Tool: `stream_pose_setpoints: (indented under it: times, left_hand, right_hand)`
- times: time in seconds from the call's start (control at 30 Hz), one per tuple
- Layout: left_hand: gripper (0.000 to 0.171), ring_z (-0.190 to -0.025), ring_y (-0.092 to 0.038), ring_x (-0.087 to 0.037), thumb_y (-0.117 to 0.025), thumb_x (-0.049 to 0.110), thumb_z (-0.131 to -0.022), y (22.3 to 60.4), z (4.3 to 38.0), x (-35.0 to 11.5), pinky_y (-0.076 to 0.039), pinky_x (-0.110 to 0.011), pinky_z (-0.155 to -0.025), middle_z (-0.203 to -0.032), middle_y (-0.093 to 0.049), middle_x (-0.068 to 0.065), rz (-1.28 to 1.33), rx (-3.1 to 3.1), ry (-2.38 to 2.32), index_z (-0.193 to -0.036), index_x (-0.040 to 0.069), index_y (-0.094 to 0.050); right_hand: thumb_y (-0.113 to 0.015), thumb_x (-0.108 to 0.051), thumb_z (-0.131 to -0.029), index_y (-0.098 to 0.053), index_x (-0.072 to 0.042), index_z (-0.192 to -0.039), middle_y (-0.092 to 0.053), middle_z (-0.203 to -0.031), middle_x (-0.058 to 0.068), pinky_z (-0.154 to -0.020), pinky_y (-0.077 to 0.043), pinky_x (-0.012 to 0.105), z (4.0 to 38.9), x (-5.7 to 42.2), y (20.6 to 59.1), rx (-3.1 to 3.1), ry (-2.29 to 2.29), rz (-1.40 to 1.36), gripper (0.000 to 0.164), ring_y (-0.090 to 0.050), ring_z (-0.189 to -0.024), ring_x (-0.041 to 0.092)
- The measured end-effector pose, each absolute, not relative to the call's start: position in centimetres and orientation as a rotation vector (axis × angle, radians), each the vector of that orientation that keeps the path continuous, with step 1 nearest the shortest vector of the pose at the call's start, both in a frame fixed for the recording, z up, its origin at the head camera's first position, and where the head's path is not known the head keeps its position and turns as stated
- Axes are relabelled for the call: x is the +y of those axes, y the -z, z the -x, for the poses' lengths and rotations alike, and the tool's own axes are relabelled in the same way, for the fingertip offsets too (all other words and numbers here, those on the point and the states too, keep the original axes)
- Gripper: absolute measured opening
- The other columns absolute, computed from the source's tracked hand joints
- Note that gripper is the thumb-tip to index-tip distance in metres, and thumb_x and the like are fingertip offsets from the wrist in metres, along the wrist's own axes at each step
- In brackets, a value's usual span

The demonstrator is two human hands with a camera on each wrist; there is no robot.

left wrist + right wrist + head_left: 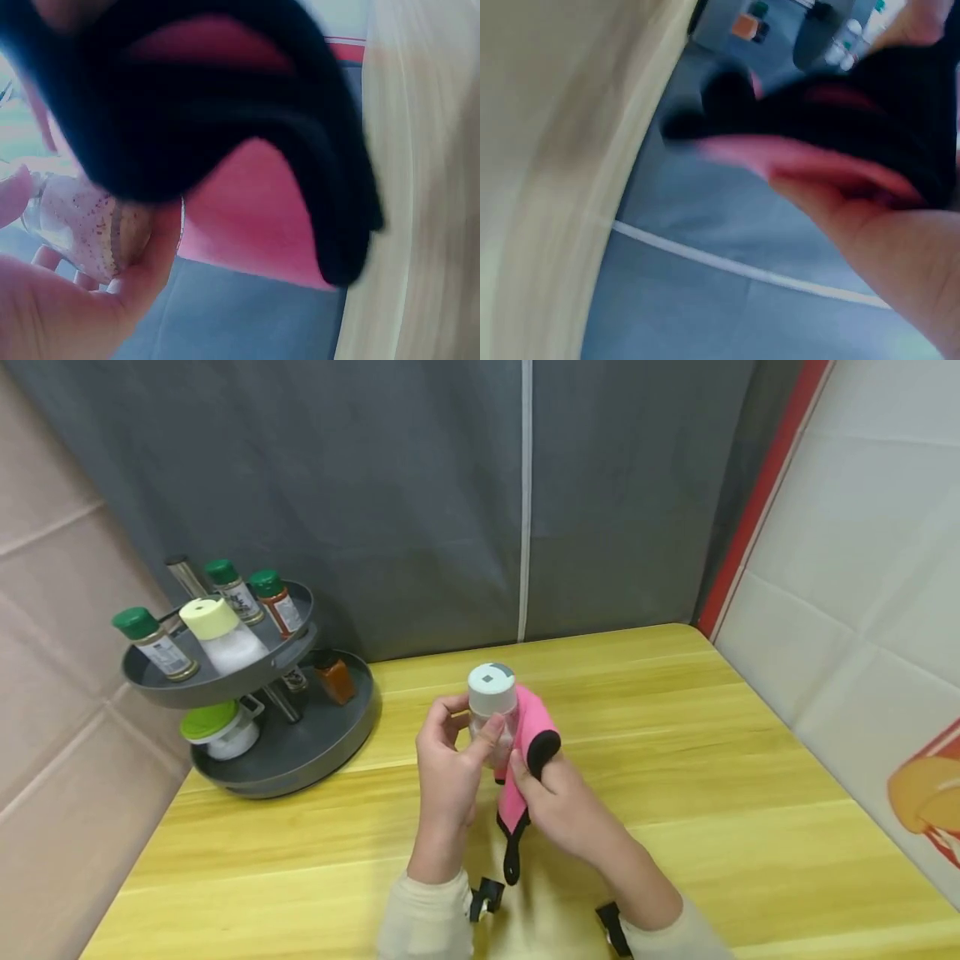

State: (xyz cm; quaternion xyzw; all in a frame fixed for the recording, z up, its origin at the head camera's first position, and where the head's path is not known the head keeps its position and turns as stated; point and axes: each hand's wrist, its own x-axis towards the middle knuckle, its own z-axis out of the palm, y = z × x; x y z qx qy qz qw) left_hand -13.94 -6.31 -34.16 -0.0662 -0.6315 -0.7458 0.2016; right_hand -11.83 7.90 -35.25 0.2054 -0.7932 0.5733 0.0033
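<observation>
A clear seasoning jar (492, 692) with a white lid is held upright above the table by my left hand (450, 768), thumb in front and fingers behind. In the left wrist view, reddish specks show on the jar (79, 225). My right hand (562, 802) grips a pink cloth (531, 718) with black edging and presses it to the jar's right side. A black loop hangs from the cloth's lower corner. In the right wrist view, the folded cloth (780, 157) covers most of the right fingers.
A grey two-tier round rack (352, 752) stands at the back left. Its upper tier bears green-capped bottles (165, 652) and a yellow-capped shaker (225, 639); below are a green-lidded pot (232, 735) and an orange-brown jar (335, 681). A grey curtain (420, 527) closes off the back of the wooden table (712, 760).
</observation>
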Motion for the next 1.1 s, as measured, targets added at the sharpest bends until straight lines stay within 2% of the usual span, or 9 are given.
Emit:
stream_pose_setpoints:
  times: [0.23, 0.37, 0.53, 0.6, 0.73, 0.77, 0.83, 1.0, 1.1]
  left_hand:
    - [0.036, -0.109, -0.056, -0.029, -0.08, 0.008, -0.086, 34.5, 13.8, -5.8, -0.044, -0.049, -0.096, -0.119, -0.06, -0.009, 0.217, -1.88, 2.035, -0.117, 0.004, -0.061]
    - [0.037, -0.109, -0.056, -0.029, -0.081, 0.008, -0.085, 34.7, 13.6, -5.4, -0.049, -0.047, -0.092, -0.119, -0.059, -0.009, 0.22, -1.876, 2.056, -0.116, 0.004, -0.06]
    - [0.037, -0.107, -0.055, -0.029, -0.08, 0.006, -0.085, 34.7, 13.4, -5.5, -0.052, -0.043, -0.088, -0.117, -0.06, -0.01, 0.233, -1.82, 2.072, -0.116, 0.003, -0.061]
    - [0.036, -0.105, -0.055, -0.029, -0.079, 0.005, -0.085, 34.6, 13.4, -5.7, -0.05, -0.043, -0.09, -0.115, -0.06, -0.011, 0.232, -1.785, 2.063, -0.115, 0.001, -0.061]
    - [0.035, -0.104, -0.055, -0.029, -0.079, 0.002, -0.084, 34.3, 13.4, -6.0, -0.046, -0.043, -0.092, -0.113, -0.06, -0.011, 0.206, -1.732, 2.063, -0.114, -0.001, -0.061]
    - [0.034, -0.105, -0.055, -0.029, -0.078, 0.001, -0.085, 34.3, 13.3, -6.1, -0.046, -0.044, -0.092, -0.113, -0.06, -0.011, 0.204, -1.726, 2.07, -0.114, -0.001, -0.061]
    - [0.035, -0.105, -0.055, -0.029, -0.078, 0.001, -0.085, 34.3, 13.3, -6.2, -0.047, -0.045, -0.092, -0.113, -0.06, -0.012, 0.208, -1.725, 2.078, -0.115, -0.002, -0.061]
    - [0.035, -0.107, -0.056, -0.03, -0.079, 0.003, -0.086, 34.5, 13.3, -6.0, -0.046, -0.047, -0.093, -0.116, -0.06, -0.011, 0.221, -1.77, 2.077, -0.116, 0.0, -0.061]
    - [0.034, -0.106, -0.056, -0.03, -0.079, 0.003, -0.086, 34.8, 13.4, -5.8, -0.047, -0.048, -0.092, -0.116, -0.06, -0.01, 0.217, -1.791, 2.07, -0.115, 0.0, -0.061]
  right_hand:
    - [-0.045, -0.031, -0.109, -0.05, -0.007, -0.138, -0.06, -0.107, 0.016, -0.081, -0.05, 0.04, 11.5, 9.4, 32.1, -2.481, -1.864, -0.561, 0.038, -0.06, -0.094, 0.028]
    - [-0.049, -0.016, -0.107, -0.047, -0.006, -0.147, -0.06, -0.124, 0.014, -0.086, -0.051, 0.034, 11.0, 9.1, 31.5, -2.165, -1.829, -0.671, 0.041, -0.058, -0.105, 0.025]
    - [-0.054, 0.005, -0.099, -0.05, 0.004, -0.139, -0.061, -0.101, 0.01, -0.069, -0.051, 0.026, 10.7, 8.2, 33.5, -1.966, -1.603, -0.838, 0.041, -0.058, -0.081, 0.016]
    - [-0.055, 0.001, -0.101, -0.053, 0.001, -0.134, -0.056, -0.089, 0.004, -0.062, -0.05, 0.026, 10.6, 7.9, 34.3, -2.033, -1.549, -0.825, 0.034, -0.055, -0.07, 0.012]
    - [-0.052, -0.018, -0.106, -0.059, -0.004, -0.119, -0.058, -0.087, 0.003, -0.066, -0.052, 0.028, 10.6, 7.8, 35.2, -2.285, -1.548, -0.703, 0.02, -0.057, -0.074, 0.013]
    - [-0.05, -0.021, -0.107, -0.059, -0.005, -0.113, -0.054, -0.081, 0.003, -0.064, -0.051, 0.029, 10.6, 7.9, 35.2, -2.353, -1.577, -0.67, 0.019, -0.056, -0.07, 0.014]
    - [-0.049, -0.025, -0.108, -0.06, -0.005, -0.111, -0.057, -0.085, 0.006, -0.068, -0.052, 0.031, 10.7, 8.3, 35.1, -2.457, -1.66, -0.597, 0.023, -0.058, -0.075, 0.016]
    - [-0.047, -0.027, -0.108, -0.053, -0.005, -0.133, -0.063, -0.105, 0.013, -0.081, -0.053, 0.039, 11.1, 9.2, 33.9, -2.515, -1.893, -0.47, 0.033, -0.063, -0.092, 0.024]
    - [-0.047, -0.028, -0.108, -0.051, -0.007, -0.138, -0.06, -0.1, 0.014, -0.08, -0.051, 0.04, 11.1, 9.2, 33.0, -2.458, -1.882, -0.496, 0.036, -0.061, -0.09, 0.026]
